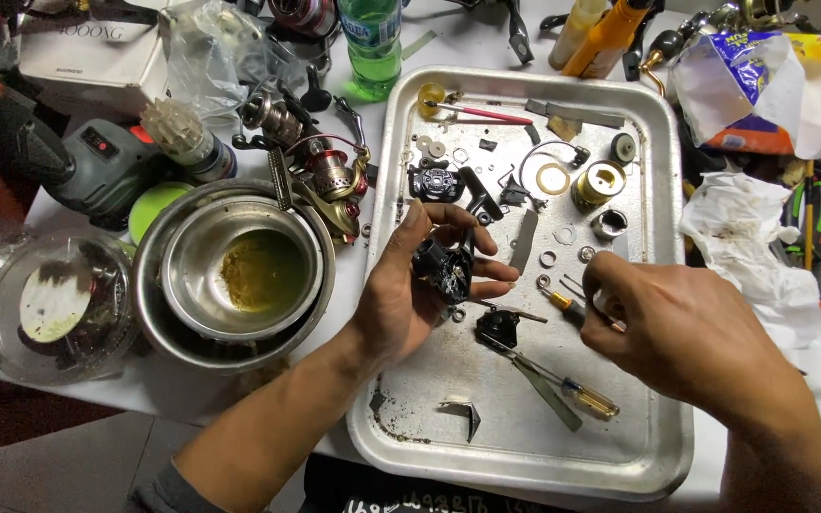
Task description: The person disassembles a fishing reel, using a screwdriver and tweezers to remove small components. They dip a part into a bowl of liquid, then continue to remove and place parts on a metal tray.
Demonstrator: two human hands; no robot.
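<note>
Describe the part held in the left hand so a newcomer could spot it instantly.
Start at the large metal tray in the middle of the table. Over its left edge, the left hand cradles a black reel body. Unlike the loose washers and screwdrivers nearby, it is chunky, dark, and lifted off the tray.

My left hand (409, 285) and right hand (686, 332) are bare, no gloves, rings or watch; both forearms uncovered; a dark grey sleeve (159, 489) is pushed up near my left elbow.

Bright, even overhead light, soft shadows, glare on the metal tray (662, 285); sharp centre, wide-angle bending at edges.
</note>
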